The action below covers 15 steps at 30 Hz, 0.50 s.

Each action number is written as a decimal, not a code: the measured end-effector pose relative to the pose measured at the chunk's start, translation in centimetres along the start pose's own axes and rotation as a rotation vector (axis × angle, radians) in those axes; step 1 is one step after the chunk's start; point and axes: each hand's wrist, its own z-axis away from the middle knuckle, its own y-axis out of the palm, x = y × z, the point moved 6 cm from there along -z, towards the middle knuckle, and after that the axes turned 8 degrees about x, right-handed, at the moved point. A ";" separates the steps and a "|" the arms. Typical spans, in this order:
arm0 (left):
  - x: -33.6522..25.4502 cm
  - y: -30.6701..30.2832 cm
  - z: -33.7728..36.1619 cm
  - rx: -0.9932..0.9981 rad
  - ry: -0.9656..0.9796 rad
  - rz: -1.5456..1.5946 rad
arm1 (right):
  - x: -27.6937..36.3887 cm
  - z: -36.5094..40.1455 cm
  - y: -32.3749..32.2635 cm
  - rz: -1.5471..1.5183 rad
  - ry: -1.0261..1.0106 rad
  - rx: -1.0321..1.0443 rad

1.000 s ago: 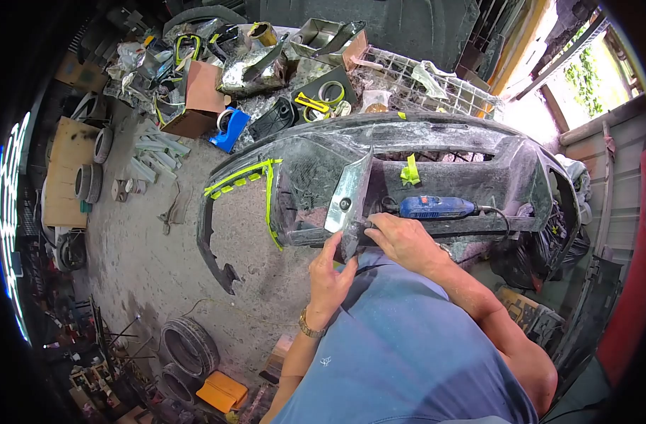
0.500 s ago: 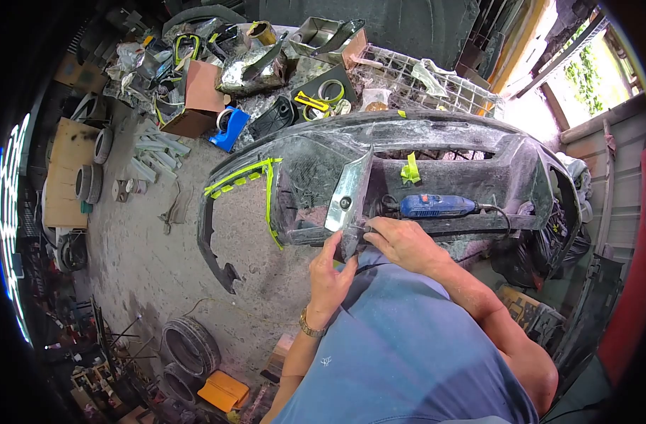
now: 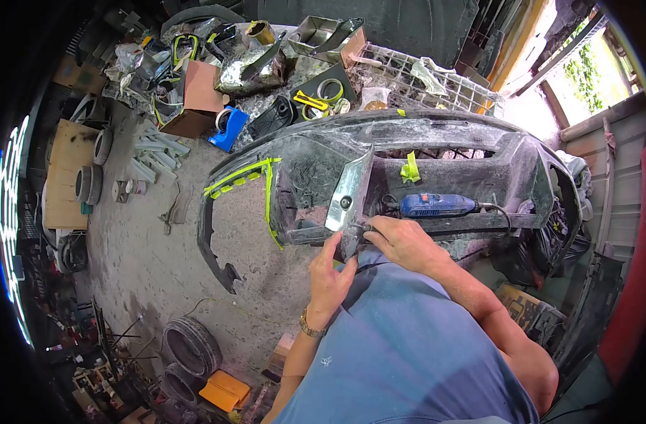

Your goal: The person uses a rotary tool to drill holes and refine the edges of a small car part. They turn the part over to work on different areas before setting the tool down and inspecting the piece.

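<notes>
My left hand (image 3: 330, 277) grips the lower end of a narrow curved trim piece (image 3: 354, 185), thumb and fingers on either side. One face of this piece is shiny silver, with a dark round fitting in it; the rest is dull grey. At its right edge, my right hand (image 3: 407, 244) is closed in a pinch around something small and dark, mostly hidden by the fingers. Behind both hands lies a dusty black car bumper (image 3: 309, 152) with yellow-green tape on it. A blue corded rotary tool (image 3: 436, 205) rests on the bumper, just beyond my right hand.
Behind the bumper stand a cardboard box (image 3: 203, 88), a blue tape dispenser (image 3: 229, 129) and a wire rack (image 3: 429, 78). Tyres (image 3: 191, 346) and an orange object (image 3: 224, 390) lie on the floor at lower left. Black bags (image 3: 524, 258) sit at the right.
</notes>
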 end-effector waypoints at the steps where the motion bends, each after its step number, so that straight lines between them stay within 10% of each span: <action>1: -0.1 0.0 0.0 0.001 0.000 0.000 | 0.0 0.0 -0.2 0.039 -0.001 -0.051; 15: -0.3 -0.1 -0.1 0.013 -0.001 -0.042 | 0.1 0.1 0.0 0.031 -0.006 -0.035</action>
